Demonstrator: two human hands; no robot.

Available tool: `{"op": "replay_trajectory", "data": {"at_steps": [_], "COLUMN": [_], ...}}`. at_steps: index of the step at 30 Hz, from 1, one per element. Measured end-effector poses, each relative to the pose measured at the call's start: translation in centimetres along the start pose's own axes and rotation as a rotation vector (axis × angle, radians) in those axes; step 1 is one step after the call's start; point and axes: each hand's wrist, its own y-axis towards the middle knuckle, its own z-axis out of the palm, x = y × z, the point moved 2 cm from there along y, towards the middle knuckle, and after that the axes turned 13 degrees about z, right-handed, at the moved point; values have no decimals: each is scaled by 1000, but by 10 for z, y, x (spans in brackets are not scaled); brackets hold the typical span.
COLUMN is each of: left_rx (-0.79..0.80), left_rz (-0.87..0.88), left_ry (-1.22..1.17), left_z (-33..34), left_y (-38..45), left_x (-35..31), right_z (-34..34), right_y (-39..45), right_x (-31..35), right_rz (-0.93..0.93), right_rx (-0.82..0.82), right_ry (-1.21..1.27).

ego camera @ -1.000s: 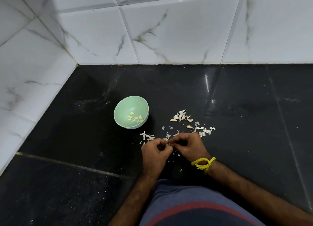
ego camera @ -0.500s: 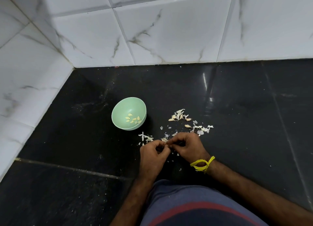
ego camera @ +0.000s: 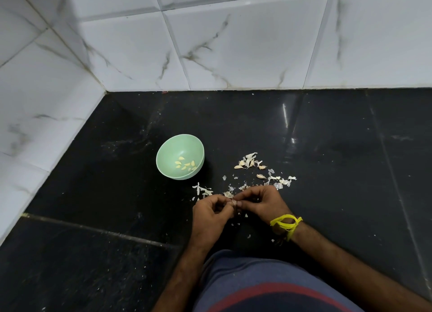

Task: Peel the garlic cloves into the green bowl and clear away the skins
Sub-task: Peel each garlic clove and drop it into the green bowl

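Observation:
A green bowl sits on the black floor with several peeled garlic cloves inside. Right of it lie a few unpeeled cloves among papery skins. More skins lie just in front of the bowl. My left hand and my right hand meet fingertip to fingertip and pinch one small garlic clove between them, mostly hidden by the fingers. A yellow thread is tied round my right wrist.
White marble-look tiled walls close the corner at the back and left. The black floor stretches wide to the right. Small skin crumbs are scattered near my knee, which is covered in blue cloth.
Both hands stay together working the same clove, with only slight finger motion. The camera has shifted a little; bowl and skins have not moved on the floor.

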Motion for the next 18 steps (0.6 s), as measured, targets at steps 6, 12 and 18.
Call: {"op": "replay_trajectory", "data": {"at_steps": [6, 12, 18], "left_rx": [-10, -43, -104], "left_rz": [23, 32, 61], "left_ry": [-30, -83, -25], "left_z": [3, 5, 6], "left_y": [-5, -5, -5], "left_x": [5, 5, 6], "right_z": [0, 1, 5], "right_y": [-1, 1, 0], "right_x": [4, 4, 2], "right_rz": [-5, -12, -29], "right_rx": [-1, -34, -56], "right_ry": [-10, -5, 5]}}
